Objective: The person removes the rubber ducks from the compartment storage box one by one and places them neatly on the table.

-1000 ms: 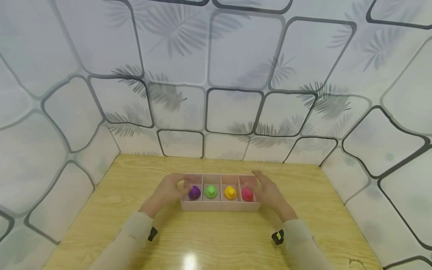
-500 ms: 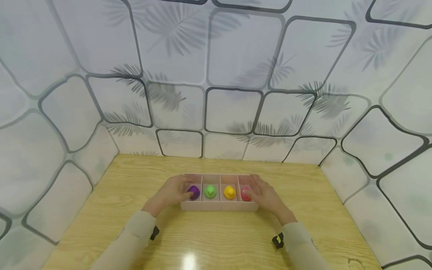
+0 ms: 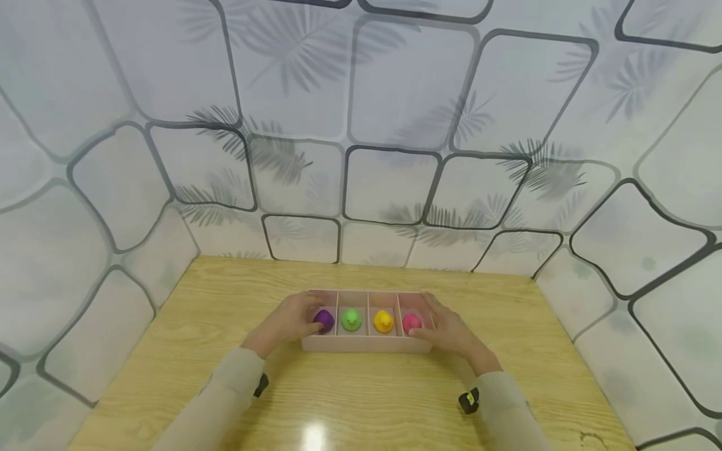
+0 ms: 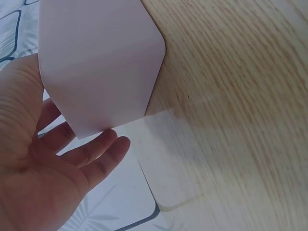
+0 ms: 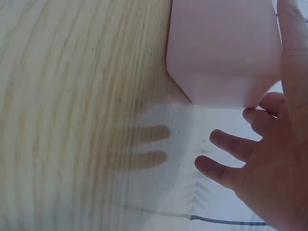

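Note:
A pale pink divided box (image 3: 366,344) sits on the table in the head view. One small toy duck lies in each compartment: purple (image 3: 323,319), green (image 3: 351,319), yellow (image 3: 383,321) and pink (image 3: 412,322). My left hand (image 3: 284,321) grips the box's left end, thumb over the rim beside the purple duck. At the opposite end, my right hand (image 3: 451,327) holds the box the same way, its thumb by the pink duck. Both wrist views show fingers around the far corner of the box's end wall (image 4: 101,72), some of them spread off it.
Light wood-grain table (image 3: 361,391) surrounds the box on every side. Patterned white cloth walls (image 3: 389,188) rise behind the table and along its left and right edges. A dark wrist device (image 3: 469,401) hangs below the right sleeve.
Both hands have settled onto the box ends; the thumbs have come down over the rim beside the outer ducks. The box has stayed in nearly the same place.

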The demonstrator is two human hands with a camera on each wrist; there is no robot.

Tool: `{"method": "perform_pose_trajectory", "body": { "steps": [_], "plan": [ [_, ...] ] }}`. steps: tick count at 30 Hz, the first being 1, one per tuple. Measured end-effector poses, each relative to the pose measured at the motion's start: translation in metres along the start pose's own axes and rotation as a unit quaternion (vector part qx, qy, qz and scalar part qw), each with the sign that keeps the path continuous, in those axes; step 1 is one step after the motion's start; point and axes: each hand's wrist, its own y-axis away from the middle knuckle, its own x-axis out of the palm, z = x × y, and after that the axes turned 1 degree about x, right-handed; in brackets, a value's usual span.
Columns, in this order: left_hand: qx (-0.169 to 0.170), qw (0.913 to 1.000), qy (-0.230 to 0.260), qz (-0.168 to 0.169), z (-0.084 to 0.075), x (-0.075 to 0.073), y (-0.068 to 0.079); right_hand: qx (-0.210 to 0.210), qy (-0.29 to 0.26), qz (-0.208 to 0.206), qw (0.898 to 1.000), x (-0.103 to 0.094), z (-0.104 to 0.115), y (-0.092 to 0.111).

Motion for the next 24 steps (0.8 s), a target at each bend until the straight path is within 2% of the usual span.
{"method": "perform_pose_trajectory", "body": {
  "steps": [9, 24],
  "plan": [
    [-0.010, 0.9996, 0.017, 0.021, -0.001, -0.004, -0.002, 0.011, -0.011, 0.018, 1.000, -0.001, 0.004, 0.005],
    [-0.009, 0.9984, -0.015, 0.054, -0.001, -0.002, -0.011, 0.016, -0.016, 0.017, 1.000, 0.000, 0.002, 0.005]
  ]
}}
